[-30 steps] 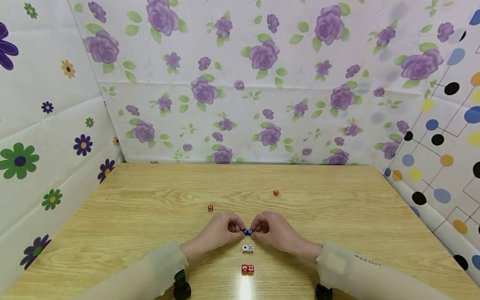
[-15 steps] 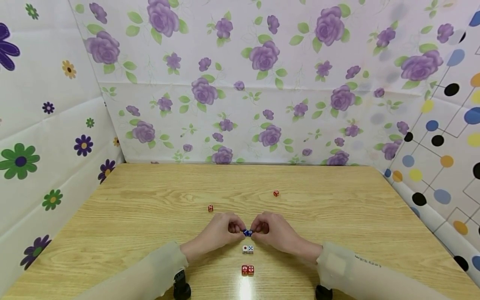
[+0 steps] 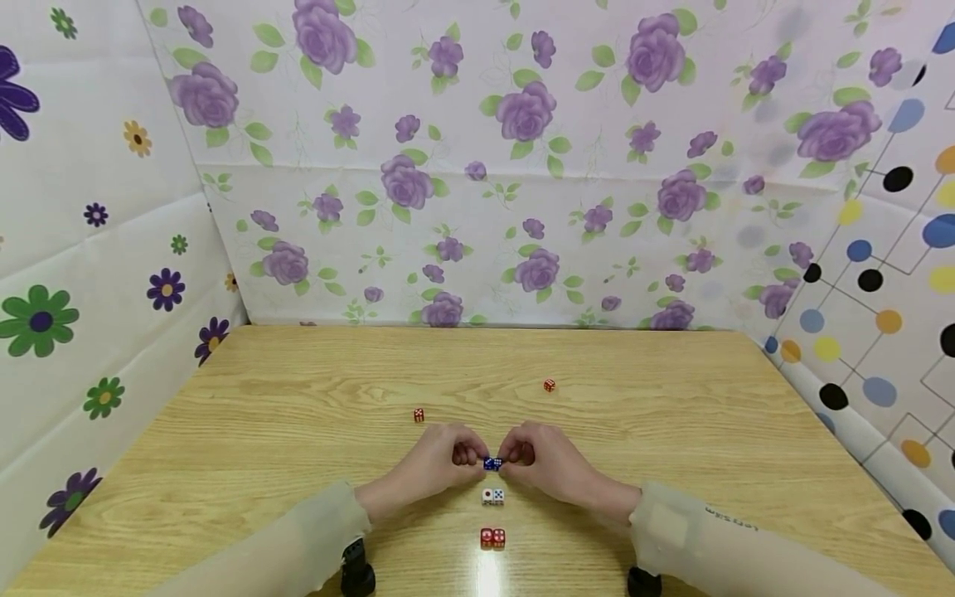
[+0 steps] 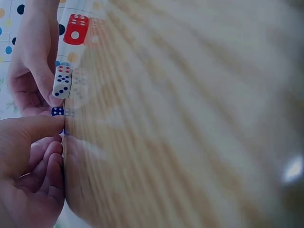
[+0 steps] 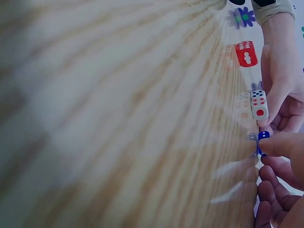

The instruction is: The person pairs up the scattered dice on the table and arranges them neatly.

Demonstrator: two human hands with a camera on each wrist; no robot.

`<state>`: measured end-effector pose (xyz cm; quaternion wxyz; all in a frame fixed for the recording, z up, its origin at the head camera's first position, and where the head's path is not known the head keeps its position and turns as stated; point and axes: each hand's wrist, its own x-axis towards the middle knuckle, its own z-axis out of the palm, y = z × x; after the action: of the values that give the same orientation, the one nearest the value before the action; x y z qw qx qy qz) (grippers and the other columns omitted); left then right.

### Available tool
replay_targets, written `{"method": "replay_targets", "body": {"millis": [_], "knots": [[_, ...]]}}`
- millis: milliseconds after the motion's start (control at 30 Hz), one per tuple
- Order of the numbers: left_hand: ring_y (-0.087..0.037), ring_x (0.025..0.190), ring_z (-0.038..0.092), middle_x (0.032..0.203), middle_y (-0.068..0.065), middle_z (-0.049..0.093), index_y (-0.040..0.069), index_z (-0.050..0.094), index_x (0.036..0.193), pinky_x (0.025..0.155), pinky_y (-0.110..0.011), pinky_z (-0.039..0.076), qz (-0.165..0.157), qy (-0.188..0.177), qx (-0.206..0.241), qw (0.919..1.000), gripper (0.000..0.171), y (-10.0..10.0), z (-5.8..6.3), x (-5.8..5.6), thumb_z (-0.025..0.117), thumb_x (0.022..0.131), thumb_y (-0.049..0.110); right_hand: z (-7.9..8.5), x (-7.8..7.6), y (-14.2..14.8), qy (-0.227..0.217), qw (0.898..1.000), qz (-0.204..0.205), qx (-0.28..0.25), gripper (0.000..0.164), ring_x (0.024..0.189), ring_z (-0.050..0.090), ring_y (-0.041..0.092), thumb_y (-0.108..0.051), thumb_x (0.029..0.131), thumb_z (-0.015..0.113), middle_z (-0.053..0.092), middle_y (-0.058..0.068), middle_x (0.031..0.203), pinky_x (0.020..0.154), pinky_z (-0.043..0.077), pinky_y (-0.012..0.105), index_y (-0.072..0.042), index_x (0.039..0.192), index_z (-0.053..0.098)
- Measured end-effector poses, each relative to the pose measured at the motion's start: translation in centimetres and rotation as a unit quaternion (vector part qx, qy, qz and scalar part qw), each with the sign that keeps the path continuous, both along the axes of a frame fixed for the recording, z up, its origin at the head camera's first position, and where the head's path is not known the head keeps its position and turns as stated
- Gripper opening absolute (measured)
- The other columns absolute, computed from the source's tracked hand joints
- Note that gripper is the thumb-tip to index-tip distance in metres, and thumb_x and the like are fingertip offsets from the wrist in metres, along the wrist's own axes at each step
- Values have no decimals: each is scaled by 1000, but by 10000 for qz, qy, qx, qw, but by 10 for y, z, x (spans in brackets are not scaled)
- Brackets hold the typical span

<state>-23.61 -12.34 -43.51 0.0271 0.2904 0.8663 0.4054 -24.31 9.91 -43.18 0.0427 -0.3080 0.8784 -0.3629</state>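
Note:
Two dark blue dice with white pips, a left blue die (image 3: 488, 463) and a right blue die (image 3: 497, 463), sit side by side on the table between my hands. My left hand (image 3: 446, 458) pinches the left one between thumb and forefinger, its other fingers curled under. From the other side, my right hand (image 3: 548, 460) pinches the right one the same way. In the left wrist view a blue die (image 4: 57, 111) shows just past my thumb; in the right wrist view a blue die (image 5: 264, 136) is partly covered by a fingertip.
Nearer me, a pair of white dice (image 3: 493, 497) lies side by side, then a pair of red dice (image 3: 493, 537), lined up with the blue ones. Two single red dice lie farther off, one left (image 3: 419, 414), one right (image 3: 549, 385). Patterned cloth walls (image 3: 477, 215) surround the wooden table (image 3: 671, 390).
The left blue die has turned slightly and sits straighter against the right one. My left hand has shifted a touch to the left; the right hand has barely moved.

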Motion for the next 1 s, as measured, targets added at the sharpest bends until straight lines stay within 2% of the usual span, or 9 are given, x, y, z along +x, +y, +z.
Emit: {"method": "replay_targets", "body": {"millis": [200, 367, 567, 733, 867, 1000], "knots": [[-2, 75, 58, 87, -4, 70, 3, 72, 98, 69, -18, 52, 42, -188, -63, 9998, 17, -7, 5, 2, 78, 82, 7, 0, -1, -1, 25, 10000, -1, 35, 9, 71, 57, 2, -13, 86, 76, 66, -6, 85, 65, 49, 18, -16, 92, 71], [-4, 75, 60, 87, -3, 71, 3, 72, 100, 68, -18, 52, 166, -227, -261, 9993, 16, -17, 17, 0, 76, 85, 8, 0, -1, -1, 5, 10000, -9, 64, 8, 71, 57, 2, -13, 86, 76, 66, -6, 86, 64, 48, 19, -16, 92, 71], [-6, 75, 59, 85, 0, 68, 2, 72, 100, 67, -19, 51, 453, 304, -489, 9973, 17, -34, 33, -15, 75, 87, 11, -1, -1, 0, 8, 9999, -40, 104, 7, 71, 56, 1, -14, 86, 76, 66, -7, 86, 64, 48, 19, -16, 92, 71], [-7, 76, 57, 87, -2, 68, 3, 72, 101, 68, -21, 50, 757, 709, -572, 9930, 17, -51, 38, -32, 76, 86, 11, -2, 0, 1, 37, 9999, -45, 109, 7, 72, 56, 2, -15, 86, 76, 66, -7, 86, 64, 48, 19, -16, 92, 71], [-9, 75, 56, 86, -1, 66, 4, 72, 100, 67, -22, 48, 1039, 688, -734, 9895, 18, -68, 37, -43, 76, 86, 13, -2, 0, 1, 106, 9999, -33, 99, 7, 72, 56, 1, -15, 86, 76, 66, -7, 86, 64, 47, 18, -16, 92, 71], [-9, 75, 57, 85, -2, 67, 4, 71, 98, 67, -22, 49, 1013, 437, -907, 9897, 18, -81, 33, -49, 78, 85, 15, -2, 0, 0, 137, 9998, -44, 121, 8, 72, 55, 1, -15, 86, 76, 65, -7, 86, 65, 47, 18, -16, 92, 71]]}}
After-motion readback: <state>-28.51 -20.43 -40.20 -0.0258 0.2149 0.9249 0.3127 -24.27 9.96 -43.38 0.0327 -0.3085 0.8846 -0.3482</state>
